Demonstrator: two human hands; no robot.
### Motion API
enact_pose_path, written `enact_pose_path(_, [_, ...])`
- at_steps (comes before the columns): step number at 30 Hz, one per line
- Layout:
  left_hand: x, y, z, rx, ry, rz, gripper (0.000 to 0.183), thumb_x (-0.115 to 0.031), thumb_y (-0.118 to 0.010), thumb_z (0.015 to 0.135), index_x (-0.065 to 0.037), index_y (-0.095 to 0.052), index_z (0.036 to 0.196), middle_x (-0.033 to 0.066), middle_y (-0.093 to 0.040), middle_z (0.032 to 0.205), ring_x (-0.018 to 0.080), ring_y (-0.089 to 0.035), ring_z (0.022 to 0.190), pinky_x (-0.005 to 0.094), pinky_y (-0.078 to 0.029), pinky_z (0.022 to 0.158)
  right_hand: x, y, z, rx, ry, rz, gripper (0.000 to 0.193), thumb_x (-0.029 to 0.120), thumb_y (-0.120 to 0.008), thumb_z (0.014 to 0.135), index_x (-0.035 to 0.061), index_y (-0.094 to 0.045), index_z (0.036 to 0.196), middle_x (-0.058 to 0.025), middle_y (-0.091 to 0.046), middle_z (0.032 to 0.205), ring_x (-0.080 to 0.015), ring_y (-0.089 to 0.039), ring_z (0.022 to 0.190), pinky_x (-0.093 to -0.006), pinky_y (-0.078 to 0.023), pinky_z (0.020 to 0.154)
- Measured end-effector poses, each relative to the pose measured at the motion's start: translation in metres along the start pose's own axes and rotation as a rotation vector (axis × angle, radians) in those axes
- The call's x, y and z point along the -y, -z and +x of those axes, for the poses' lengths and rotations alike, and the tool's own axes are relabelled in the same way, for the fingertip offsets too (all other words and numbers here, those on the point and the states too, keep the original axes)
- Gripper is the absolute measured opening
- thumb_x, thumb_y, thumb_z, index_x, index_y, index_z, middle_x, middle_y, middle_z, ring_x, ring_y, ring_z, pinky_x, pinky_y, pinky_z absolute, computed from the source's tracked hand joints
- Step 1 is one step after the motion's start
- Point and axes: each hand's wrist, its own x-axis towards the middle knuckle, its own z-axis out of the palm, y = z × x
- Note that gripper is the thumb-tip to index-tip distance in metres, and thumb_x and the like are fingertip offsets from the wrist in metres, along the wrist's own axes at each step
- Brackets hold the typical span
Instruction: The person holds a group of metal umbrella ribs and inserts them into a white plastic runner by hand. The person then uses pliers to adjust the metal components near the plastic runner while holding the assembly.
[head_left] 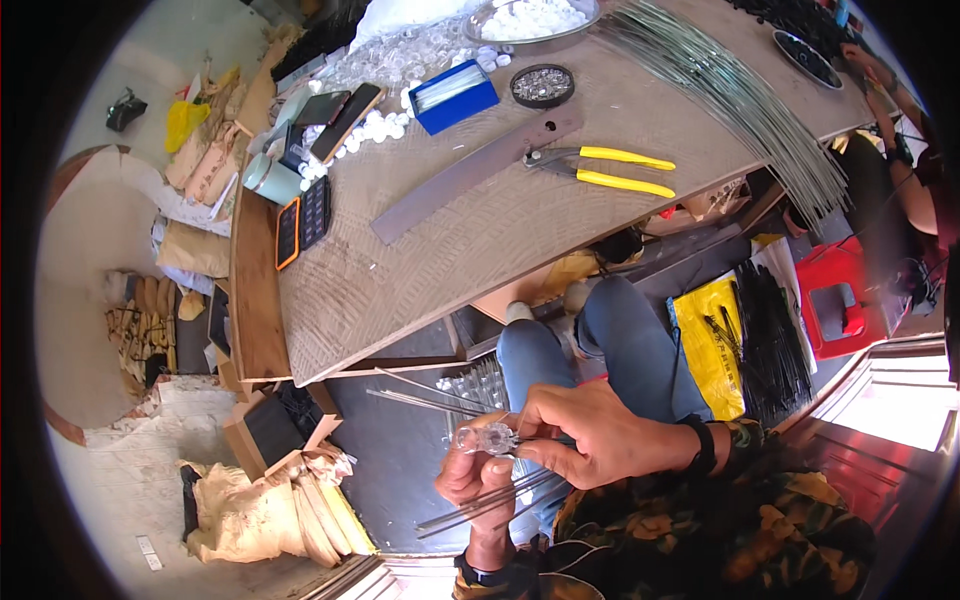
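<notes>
Over my lap, my left hand is closed around a small clear plastic piece and several thin metal rods. The rods stick out past its fingers to both sides. My right hand comes in from the right with thumb and forefinger pinched at the right end of the clear piece. What lies between those fingertips is too small and covered to make out. More thin rods point to the upper left, just beyond my left hand.
On the table lie yellow-handled pliers, a flat metal bar, a blue box, a round dish of small parts and a long bundle of wires. A red plastic stool stands at the right, near another person's arm.
</notes>
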Motion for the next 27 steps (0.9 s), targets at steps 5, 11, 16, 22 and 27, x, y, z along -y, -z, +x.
enact_pose_path(5, [-0.003,-0.003,-0.002,-0.003,0.017,-0.023,0.049,-0.039,-0.064,0.076,0.006,-0.056,0.094,0.0093,-0.058,0.088,0.0142,-0.054,0.078,0.0259,-0.043,0.071,0.0,0.002,-0.004,0.006,-0.022,0.009,0.022,0.016,-0.064,0.075,0.0029,-0.047,0.08,-0.0092,-0.055,0.067,-0.0272,-0.054,0.055,-0.0347,-0.039,0.046])
enact_pose_path(11, [0.005,0.015,0.01,0.159,0.05,-0.405,0.034,-0.009,-0.073,0.065,0.001,-0.061,0.096,0.0146,-0.061,0.089,0.0199,-0.059,0.078,0.0303,-0.047,0.068,0.004,0.004,-0.01,0.049,-0.049,-0.007,0.017,0.014,-0.063,0.076,0.0036,-0.051,0.08,-0.007,-0.057,0.069,-0.021,-0.059,0.059,-0.0287,-0.043,0.05])
enact_pose_path(16, [-0.001,0.015,0.011,0.121,0.14,-0.397,0.032,-0.004,-0.075,0.06,0.004,-0.063,0.088,0.0143,-0.063,0.084,0.0185,-0.06,0.071,0.0286,-0.048,0.066,0.001,0.003,-0.007,0.033,0.034,-0.008,0.023,0.017,-0.064,0.075,0.0027,-0.048,0.082,-0.01,-0.054,0.064,-0.0274,-0.053,0.051,-0.036,-0.037,0.043])
enact_pose_path(22, [0.0,0.017,0.003,0.042,0.1,-0.276,0.038,-0.014,-0.077,0.063,0.003,-0.061,0.093,0.0152,-0.061,0.089,0.0183,-0.059,0.079,0.0294,-0.047,0.073,0.004,-0.005,-0.006,-0.009,0.03,-0.066,0.022,0.015,-0.061,0.077,0.0037,-0.045,0.086,-0.0104,-0.052,0.065,-0.0277,-0.053,0.051,-0.0365,-0.037,0.043])
enact_pose_path(27, [0.009,0.016,0.006,0.007,0.035,-0.411,0.031,-0.007,-0.075,0.062,0.001,-0.063,0.09,0.0142,-0.062,0.084,0.0191,-0.06,0.071,0.0292,-0.048,0.064,-0.005,-0.008,-0.005,-0.015,0.157,-0.103,0.021,0.013,-0.061,0.078,0.0042,-0.044,0.089,-0.0101,-0.052,0.069,-0.027,-0.053,0.052,-0.035,-0.038,0.043])
